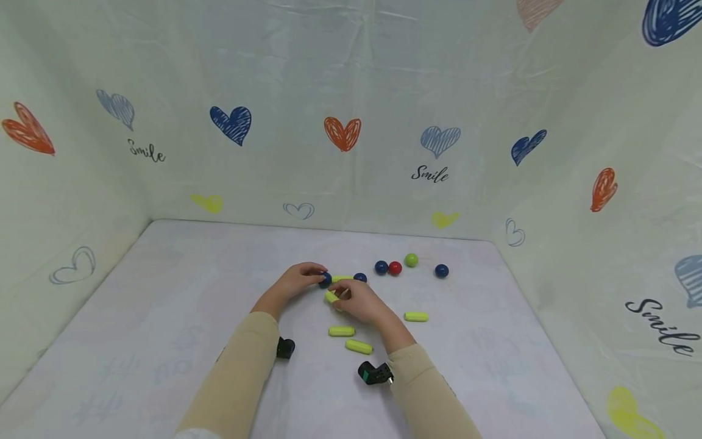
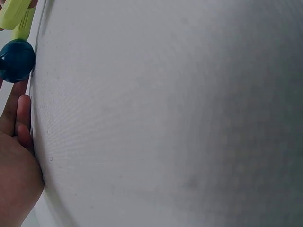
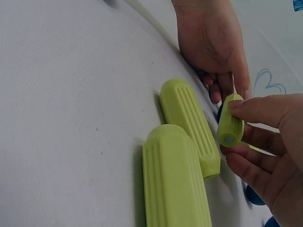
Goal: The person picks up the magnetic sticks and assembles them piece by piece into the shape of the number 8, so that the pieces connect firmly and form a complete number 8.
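My left hand (image 1: 296,281) pinches a dark blue ball (image 1: 325,280) low over the table; the left wrist view shows the same ball (image 2: 18,59) at its upper left, by the fingertips. From that ball a yellow-green rod (image 1: 342,278) runs right toward another blue ball (image 1: 360,277), partly behind my right hand (image 1: 361,302). Between thumb and fingers, my right hand grips a second yellow-green rod (image 1: 331,297), tilted just in front of the first. In the right wrist view this ribbed rod (image 3: 232,124) has a small grey disc in its end.
Two yellow-green rods, one farther (image 1: 342,331) and one nearer (image 1: 359,347), lie before my hands; another rod (image 1: 416,317) is to the right. Behind lie a blue ball (image 1: 381,267), a red ball (image 1: 395,268), a green ball (image 1: 411,260) and a separate blue ball (image 1: 441,271).
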Tool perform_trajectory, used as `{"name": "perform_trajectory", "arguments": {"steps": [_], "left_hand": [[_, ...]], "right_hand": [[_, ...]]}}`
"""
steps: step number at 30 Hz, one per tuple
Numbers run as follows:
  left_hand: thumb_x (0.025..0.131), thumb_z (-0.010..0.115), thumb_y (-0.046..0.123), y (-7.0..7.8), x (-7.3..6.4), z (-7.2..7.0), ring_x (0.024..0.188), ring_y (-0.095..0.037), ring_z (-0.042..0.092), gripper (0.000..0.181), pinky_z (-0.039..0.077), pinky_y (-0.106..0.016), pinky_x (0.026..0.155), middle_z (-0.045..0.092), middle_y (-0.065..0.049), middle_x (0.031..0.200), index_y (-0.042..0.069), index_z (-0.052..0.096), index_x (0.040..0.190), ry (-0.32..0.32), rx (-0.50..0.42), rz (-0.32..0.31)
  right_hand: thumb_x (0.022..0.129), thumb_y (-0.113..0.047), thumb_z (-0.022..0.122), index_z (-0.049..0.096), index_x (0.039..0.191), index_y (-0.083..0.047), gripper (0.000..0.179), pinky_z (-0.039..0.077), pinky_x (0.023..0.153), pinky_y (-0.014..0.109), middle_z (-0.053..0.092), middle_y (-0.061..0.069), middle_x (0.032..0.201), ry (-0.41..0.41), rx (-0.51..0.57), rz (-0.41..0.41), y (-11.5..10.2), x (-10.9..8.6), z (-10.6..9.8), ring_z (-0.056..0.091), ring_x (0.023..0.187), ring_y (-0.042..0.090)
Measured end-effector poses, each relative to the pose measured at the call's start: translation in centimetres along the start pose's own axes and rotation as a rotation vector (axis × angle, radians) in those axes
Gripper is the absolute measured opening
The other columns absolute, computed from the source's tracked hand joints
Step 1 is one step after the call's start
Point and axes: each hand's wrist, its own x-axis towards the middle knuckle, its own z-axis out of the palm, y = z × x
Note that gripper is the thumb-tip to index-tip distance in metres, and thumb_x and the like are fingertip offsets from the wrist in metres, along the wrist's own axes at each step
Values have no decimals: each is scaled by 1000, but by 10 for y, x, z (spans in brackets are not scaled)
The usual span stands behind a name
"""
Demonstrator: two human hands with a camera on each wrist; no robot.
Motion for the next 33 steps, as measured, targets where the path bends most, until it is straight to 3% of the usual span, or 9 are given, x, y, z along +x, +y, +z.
{"name": "perform_trajectory", "arguments": {"steps": [7,15,21,33], "left_hand": [[95,64,18,1,-1,0,122,-30,51,29,38,-47,104,62,-12,125,7,65,122,-5,-10,15],[96,63,20,1,-2,-1,123,-31,50,29,37,-49,104,61,-12,127,8,66,122,-1,11,10],[96,62,21,1,-2,-1,123,-31,50,28,36,-49,104,61,-12,126,8,66,120,5,7,23],[96,62,20,0,-1,0,122,-31,51,28,37,-48,104,62,-12,124,6,66,120,12,0,33]], "right_hand": [[92,-16,69,65,123,-13,32,50,68,28,63,-1,100,40,62,42,-2,1,7,59,83,14],[91,-12,68,62,125,-8,35,53,67,29,62,2,99,101,163,56,-5,0,14,62,81,14],[91,-13,69,61,122,-7,33,54,69,31,61,4,98,133,253,91,-6,1,20,64,80,15],[88,-12,71,60,112,-5,27,55,66,30,60,5,94,221,326,127,-11,6,30,63,76,16]]}}
